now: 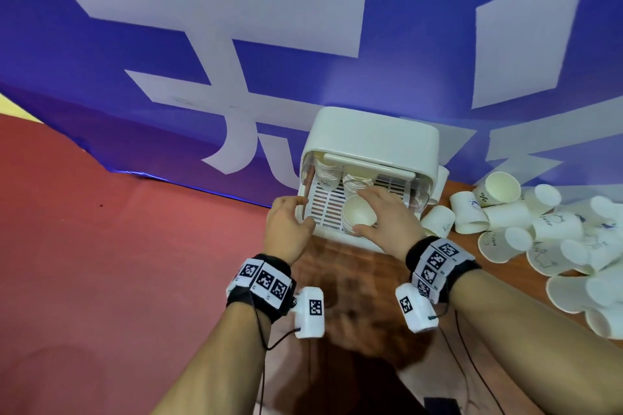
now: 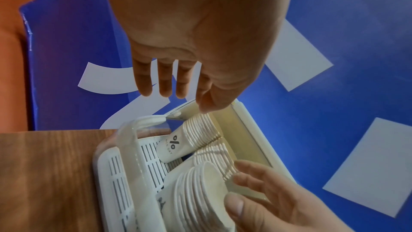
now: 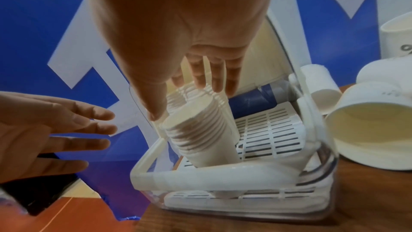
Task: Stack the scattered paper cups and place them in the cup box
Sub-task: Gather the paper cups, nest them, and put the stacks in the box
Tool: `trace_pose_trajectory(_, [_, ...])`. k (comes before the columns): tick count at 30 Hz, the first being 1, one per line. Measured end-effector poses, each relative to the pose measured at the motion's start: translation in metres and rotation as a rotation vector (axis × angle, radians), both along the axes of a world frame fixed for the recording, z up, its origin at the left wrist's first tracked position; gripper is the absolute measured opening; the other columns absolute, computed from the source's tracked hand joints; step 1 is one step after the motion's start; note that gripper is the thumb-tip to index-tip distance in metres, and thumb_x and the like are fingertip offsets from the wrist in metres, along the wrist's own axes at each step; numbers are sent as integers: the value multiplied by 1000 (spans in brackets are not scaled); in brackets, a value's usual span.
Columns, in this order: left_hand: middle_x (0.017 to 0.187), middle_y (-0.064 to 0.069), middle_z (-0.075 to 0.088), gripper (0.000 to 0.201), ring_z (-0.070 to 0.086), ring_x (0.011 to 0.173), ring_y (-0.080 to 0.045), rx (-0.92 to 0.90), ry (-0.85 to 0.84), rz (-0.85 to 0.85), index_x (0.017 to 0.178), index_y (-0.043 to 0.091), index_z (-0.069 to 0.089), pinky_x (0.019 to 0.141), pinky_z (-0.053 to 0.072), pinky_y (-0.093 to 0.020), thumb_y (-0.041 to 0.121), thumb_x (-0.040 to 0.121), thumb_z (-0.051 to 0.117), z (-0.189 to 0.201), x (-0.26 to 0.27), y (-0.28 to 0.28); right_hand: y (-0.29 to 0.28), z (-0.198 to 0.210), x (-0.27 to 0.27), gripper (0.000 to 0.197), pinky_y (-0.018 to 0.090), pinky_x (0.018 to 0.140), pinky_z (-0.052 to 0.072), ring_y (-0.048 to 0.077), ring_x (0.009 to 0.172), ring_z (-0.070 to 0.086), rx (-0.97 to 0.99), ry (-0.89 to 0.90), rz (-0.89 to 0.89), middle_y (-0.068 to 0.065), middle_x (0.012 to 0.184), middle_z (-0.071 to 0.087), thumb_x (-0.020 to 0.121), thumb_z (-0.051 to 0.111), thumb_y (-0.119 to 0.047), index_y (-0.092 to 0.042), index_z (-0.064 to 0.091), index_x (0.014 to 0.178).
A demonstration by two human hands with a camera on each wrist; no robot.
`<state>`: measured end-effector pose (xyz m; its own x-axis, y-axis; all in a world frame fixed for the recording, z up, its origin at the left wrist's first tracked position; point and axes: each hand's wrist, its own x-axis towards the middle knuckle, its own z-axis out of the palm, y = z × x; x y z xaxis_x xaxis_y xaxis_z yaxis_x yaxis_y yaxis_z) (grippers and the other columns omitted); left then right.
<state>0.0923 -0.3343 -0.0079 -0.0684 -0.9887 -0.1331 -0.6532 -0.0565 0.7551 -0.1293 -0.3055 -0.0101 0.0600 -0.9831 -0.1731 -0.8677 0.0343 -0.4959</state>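
The white cup box (image 1: pixel 371 141) stands open on the table, its slatted tray (image 1: pixel 323 209) facing me. My right hand (image 1: pixel 379 212) spans the mouth of a stack of paper cups (image 1: pixel 358 214) that leans on the tray. Its fingers are straight, and in the right wrist view the thumb touches the stack (image 3: pixel 200 130) at its rim. Two more stacks (image 1: pixel 328 175) lie deeper in the box, one printed with a "%" mark (image 2: pixel 176 145). My left hand (image 1: pixel 296 212) hovers by the box's left edge with straight fingers, holding nothing.
Several loose paper cups (image 1: pixel 539 229) are heaped on the wooden table (image 1: pixel 337 280) right of the box, one close against its right side (image 1: pixel 438 221). A blue banner (image 1: pixel 202 44) rises behind the box. Red floor (image 1: pixel 101 246) lies to the left.
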Motion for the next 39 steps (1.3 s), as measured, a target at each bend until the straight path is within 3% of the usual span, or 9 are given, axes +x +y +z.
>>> trace_pose_trajectory(3, [121, -7, 57, 38, 54, 112, -22, -25, -8, -12, 118, 13, 64, 102, 41, -33, 11, 80, 65, 10, -14, 10, 13, 9, -14, 63, 32, 107, 35, 21, 133, 41, -33, -33, 1, -1, 146, 42, 90, 66, -37, -22, 41, 146])
trace_pose_trajectory(8, [120, -6, 56, 38, 54, 112, -22, -28, -2, -56, 119, 11, 64, 102, 41, -35, 9, 81, 65, 23, -43, 35, 38, 18, -40, 52, 35, 106, 39, 22, 129, 45, -71, -81, -16, 2, 140, 47, 95, 60, -34, -21, 45, 143])
trace_pose_trajectory(12, [128, -6, 55, 36, 54, 116, -21, -41, 11, -96, 117, 12, 64, 102, 43, -36, 10, 81, 67, 26, -76, 56, 68, 24, -71, 48, 33, 104, 40, 19, 128, 46, -87, -115, -49, 0, 138, 50, 95, 60, -31, -20, 49, 140])
trace_pose_trajectory(22, [119, -5, 57, 37, 54, 114, -23, 9, 15, -176, 117, 16, 64, 104, 41, -38, 14, 80, 68, 23, -182, 100, 139, 38, -182, 47, 38, 101, 43, 20, 124, 50, -62, -88, -184, 1, 136, 52, 93, 61, -31, -21, 51, 138])
trace_pose_trajectory(25, [121, -5, 57, 38, 54, 115, -23, 38, -2, -195, 118, 16, 64, 104, 41, -38, 16, 81, 68, 20, -210, 109, 154, 38, -212, 45, 34, 102, 41, 21, 122, 51, -67, -94, -208, 2, 134, 53, 93, 61, -29, -22, 52, 137])
trace_pose_trajectory(32, [125, -10, 59, 45, 52, 117, -27, 24, -91, -179, 123, 15, 61, 105, 39, -40, 18, 79, 70, 8, -251, 117, 167, 29, -261, 43, 29, 95, 42, 19, 115, 54, -72, -108, -263, 0, 129, 56, 92, 62, -28, -21, 54, 134])
trace_pose_trajectory(39, [126, -13, 57, 53, 51, 117, -30, 42, -163, -126, 130, 13, 56, 103, 40, -43, 20, 79, 70, -10, -265, 112, 154, 8, -283, 48, 36, 98, 45, 21, 115, 54, -10, -109, -226, 2, 128, 54, 91, 62, -28, -23, 51, 137])
